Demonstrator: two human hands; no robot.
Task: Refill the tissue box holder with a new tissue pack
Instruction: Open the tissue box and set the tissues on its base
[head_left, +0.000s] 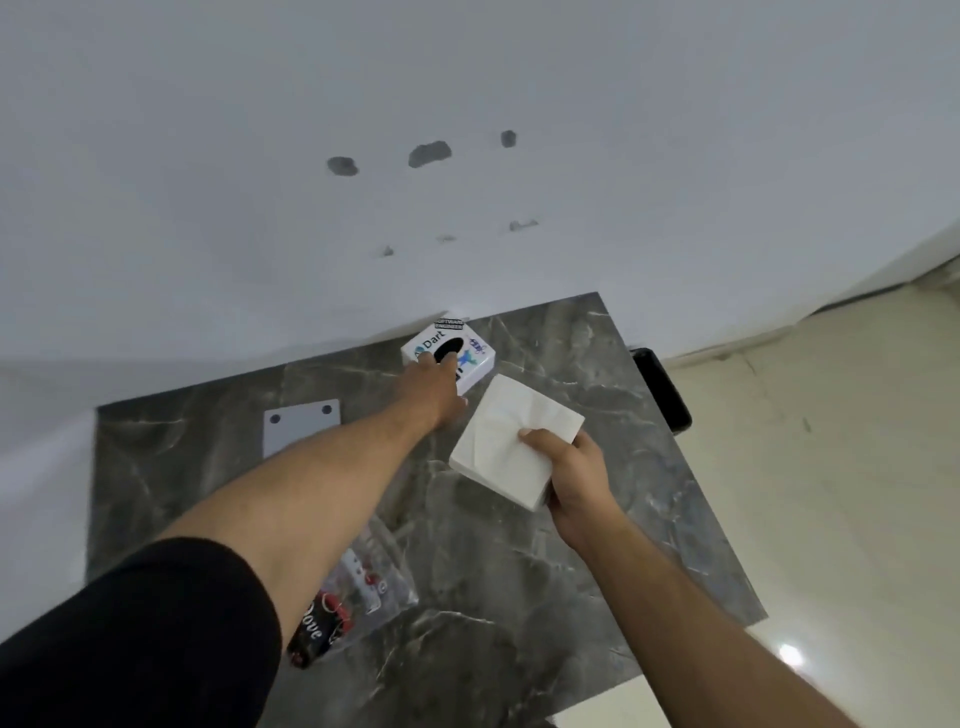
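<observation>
Tissue box holder: a white, sticker-covered cube is set at the far edge of the worktop, close against the wall, its dark oval slot facing up; it is judged to be kept there so that it is braced while being handled.
Left hand: it is stretched out to the holder, with the fingers laid over the near top edge beside the slot; whether the grip is closed on the box or merely resting on it cannot be told.
Tissue stack: a bare white block of folded tissues is held above the worktop, just beside the holder and apart from it, seemingly kept ready for loading.
Right hand: its grip is closed on the stack's near corner, thumb on top and fingers beneath, so the stack is kept flat and together.
Wrapper: a clear printed packet lies on the near part of the worktop, partly hidden by the left forearm, and is judged to be the discarded packaging.
Grey plate: a flat piece with two holes lies left of the holder, possibly its removed base, though this cannot be confirmed.
</observation>
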